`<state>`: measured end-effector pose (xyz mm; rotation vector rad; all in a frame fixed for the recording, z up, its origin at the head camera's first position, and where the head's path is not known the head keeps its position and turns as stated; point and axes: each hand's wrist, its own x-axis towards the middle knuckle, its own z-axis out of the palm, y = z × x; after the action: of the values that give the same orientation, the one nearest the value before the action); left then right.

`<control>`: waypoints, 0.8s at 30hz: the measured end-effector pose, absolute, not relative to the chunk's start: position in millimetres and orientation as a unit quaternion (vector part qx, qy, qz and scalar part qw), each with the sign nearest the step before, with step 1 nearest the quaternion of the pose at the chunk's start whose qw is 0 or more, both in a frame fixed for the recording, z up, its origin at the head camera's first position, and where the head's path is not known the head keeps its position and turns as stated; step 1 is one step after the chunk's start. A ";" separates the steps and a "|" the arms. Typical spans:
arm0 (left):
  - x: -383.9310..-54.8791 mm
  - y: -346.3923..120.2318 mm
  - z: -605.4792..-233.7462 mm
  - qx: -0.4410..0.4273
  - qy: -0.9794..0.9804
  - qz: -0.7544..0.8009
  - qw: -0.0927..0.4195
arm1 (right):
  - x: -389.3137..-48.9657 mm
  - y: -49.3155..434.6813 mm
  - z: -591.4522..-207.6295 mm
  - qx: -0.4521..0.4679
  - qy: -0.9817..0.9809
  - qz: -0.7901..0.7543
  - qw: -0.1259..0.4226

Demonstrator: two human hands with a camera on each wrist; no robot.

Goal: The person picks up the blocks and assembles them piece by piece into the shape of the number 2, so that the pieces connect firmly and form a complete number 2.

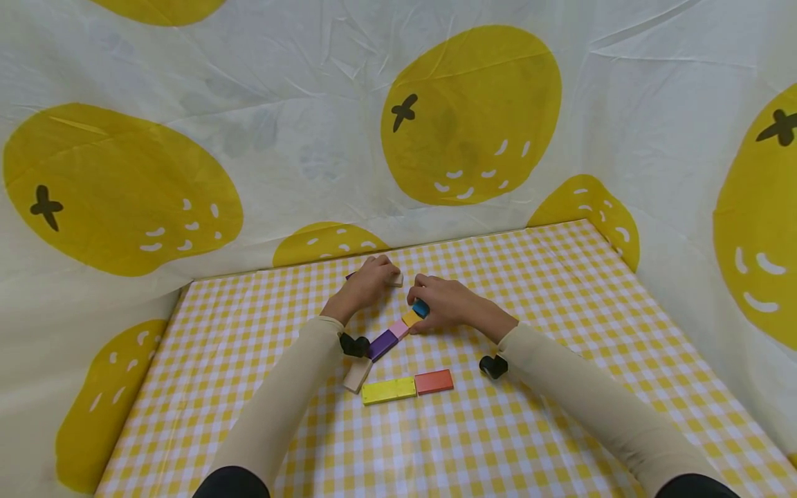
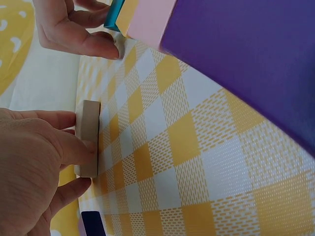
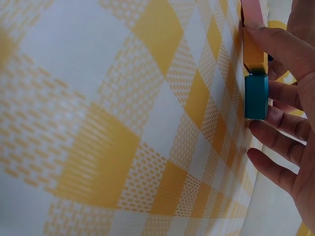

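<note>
Toward the back of the table my left hand pinches a plain wooden block, thumb on its near face and fingertips at its far side and end. A dark block lies just beyond that hand. My right hand holds a teal block at the far end of a slanting row, fingers bent about it. Its thumb presses near the seam of the orange block and the pink block. Below these in the row come a purple block and another plain wooden block.
A yellow block and a red block lie end to end in front of the row. The checked tablecloth covers the table, and a fruit-print curtain hangs along its back and sides.
</note>
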<state>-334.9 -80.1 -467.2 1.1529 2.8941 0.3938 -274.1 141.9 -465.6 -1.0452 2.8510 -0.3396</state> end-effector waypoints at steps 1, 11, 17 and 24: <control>-335.0 -80.0 -467.2 0.367 0.922 0.125 0.001 | -274.5 141.8 -465.8 -0.342 0.932 -0.110 0.043; -335.0 -78.3 -466.8 0.369 0.921 0.121 0.003 | -277.1 143.2 -465.9 -0.345 0.931 -0.116 0.044; -335.9 -78.9 -466.6 0.368 0.921 0.127 0.014 | -280.0 147.9 -466.4 -0.369 0.918 -0.140 0.040; -336.0 -80.6 -466.4 0.376 0.913 0.157 0.021 | -280.9 149.2 -463.1 -0.373 0.914 -0.151 0.050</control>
<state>-336.0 -80.6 -466.4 1.1653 2.8299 0.4853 -280.9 149.2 -463.1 -1.1356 2.7841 -0.4610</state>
